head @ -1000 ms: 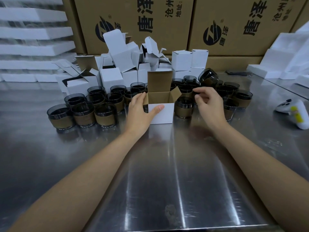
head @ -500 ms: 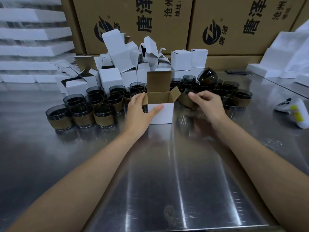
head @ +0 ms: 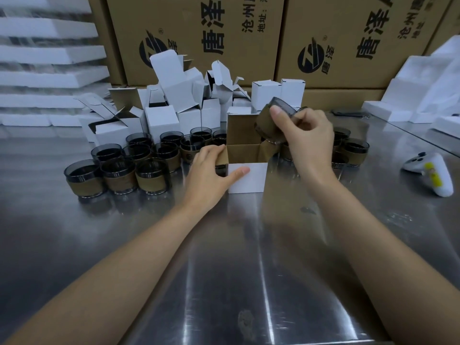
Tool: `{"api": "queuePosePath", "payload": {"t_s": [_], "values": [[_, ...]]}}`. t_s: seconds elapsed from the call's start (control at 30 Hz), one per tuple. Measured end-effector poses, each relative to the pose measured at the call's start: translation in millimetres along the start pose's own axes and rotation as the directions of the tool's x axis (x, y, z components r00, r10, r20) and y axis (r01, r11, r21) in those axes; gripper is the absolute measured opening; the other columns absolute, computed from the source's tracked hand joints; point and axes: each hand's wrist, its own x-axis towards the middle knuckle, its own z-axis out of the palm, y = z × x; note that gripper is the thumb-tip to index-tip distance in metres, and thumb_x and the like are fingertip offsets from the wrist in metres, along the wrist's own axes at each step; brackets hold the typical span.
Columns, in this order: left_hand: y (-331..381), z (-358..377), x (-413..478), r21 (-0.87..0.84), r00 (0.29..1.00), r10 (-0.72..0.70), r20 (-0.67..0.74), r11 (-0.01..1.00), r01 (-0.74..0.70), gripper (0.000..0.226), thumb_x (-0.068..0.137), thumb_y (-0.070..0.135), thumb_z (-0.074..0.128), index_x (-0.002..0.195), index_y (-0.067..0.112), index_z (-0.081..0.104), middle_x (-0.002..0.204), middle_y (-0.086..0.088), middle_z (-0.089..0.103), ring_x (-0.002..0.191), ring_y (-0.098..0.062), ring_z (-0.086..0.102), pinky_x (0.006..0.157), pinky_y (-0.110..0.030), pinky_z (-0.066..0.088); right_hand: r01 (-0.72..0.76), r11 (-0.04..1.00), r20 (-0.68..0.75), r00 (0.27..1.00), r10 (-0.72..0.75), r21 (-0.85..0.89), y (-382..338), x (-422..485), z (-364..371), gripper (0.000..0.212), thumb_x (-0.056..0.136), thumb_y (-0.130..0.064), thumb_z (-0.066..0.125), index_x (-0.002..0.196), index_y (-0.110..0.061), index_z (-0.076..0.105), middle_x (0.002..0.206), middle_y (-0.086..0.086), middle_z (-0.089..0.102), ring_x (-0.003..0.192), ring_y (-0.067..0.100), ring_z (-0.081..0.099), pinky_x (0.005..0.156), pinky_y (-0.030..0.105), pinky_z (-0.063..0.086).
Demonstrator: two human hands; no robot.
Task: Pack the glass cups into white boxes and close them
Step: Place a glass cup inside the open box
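Observation:
An open white box (head: 249, 179) with brown inner flaps stands on the steel table in front of me. My left hand (head: 211, 175) holds its left side, thumb across the white front, fingers on the left flap. My right hand (head: 308, 138) grips a smoked glass cup (head: 270, 123) with a brown sleeve, tilted in the air above the box's open top at its right side. Several more such cups (head: 119, 175) stand in rows left of and behind the box.
A heap of white boxes (head: 174, 105), some open, lies behind the cups. Big brown cartons (head: 199, 33) form the back wall. White foam sheets (head: 49, 58) stack at left, foam pieces (head: 423, 95) at right. A white controller (head: 433, 175) lies at right.
My right hand has picked a cup from the row at the right and lifted it up and left, tilted, over the open box. My left hand stays on the box.

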Motion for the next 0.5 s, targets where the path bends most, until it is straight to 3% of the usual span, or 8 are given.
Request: {"api": "queuePosePath", "payload": {"t_s": [0.17, 0.27, 0.37, 0.5], "values": [[3, 0, -1, 0.009, 1.0, 0.011, -0.01, 1.0, -0.011, 0.077, 0.074, 0.065, 0.067, 0.135, 0.022, 0.05, 0.129, 0.012, 0.047, 0.123, -0.007, 0.041, 0.099, -0.028, 0.038, 0.227, 0.944, 0.076, 0.974, -0.215, -0.241, 14, -16, 18, 0.039, 0.073, -0.057, 0.074, 0.067, -0.023, 0.056, 0.084, -0.013, 0.051, 0.092, 0.008, 0.049, 0.086, 0.029, 0.038], [4, 0, -2, 0.019, 1.0, 0.027, -0.013, 0.999, -0.026, 0.076, 0.074, 0.065, 0.068, 0.134, 0.021, 0.051, 0.128, 0.011, 0.048, 0.122, -0.007, 0.042, 0.099, -0.028, 0.04, 0.308, 0.879, 0.159, 0.95, -0.267, -0.363, 27, -21, 27, 0.043, 0.073, -0.062, 0.071, 0.071, -0.02, 0.062, 0.088, -0.008, 0.055, 0.098, 0.01, 0.048, 0.09, 0.028, 0.032], [4, 0, -3, 0.028, 1.0, 0.029, -0.013, 0.999, -0.029, 0.078, 0.074, 0.065, 0.066, 0.135, 0.019, 0.05, 0.13, 0.009, 0.047, 0.123, -0.007, 0.041, 0.1, -0.028, 0.04, 0.36, 0.813, 0.236, 0.931, -0.28, -0.457, 40, -22, 33, 0.046, 0.073, -0.066, 0.068, 0.07, -0.021, 0.062, 0.088, -0.008, 0.055, 0.102, 0.014, 0.05, 0.097, 0.034, 0.035], [4, 1, -2, 0.034, 1.0, 0.02, -0.012, 0.999, -0.019, 0.078, 0.075, 0.063, 0.065, 0.136, 0.018, 0.049, 0.133, 0.007, 0.047, 0.126, -0.009, 0.04, 0.104, -0.031, 0.04, 0.316, 0.803, 0.275, 0.941, -0.197, -0.505, 46, -23, 37, 0.047, 0.076, -0.07, 0.061, 0.068, -0.025, 0.055, 0.088, -0.009, 0.054, 0.106, 0.014, 0.046, 0.098, 0.032, 0.034]]}}
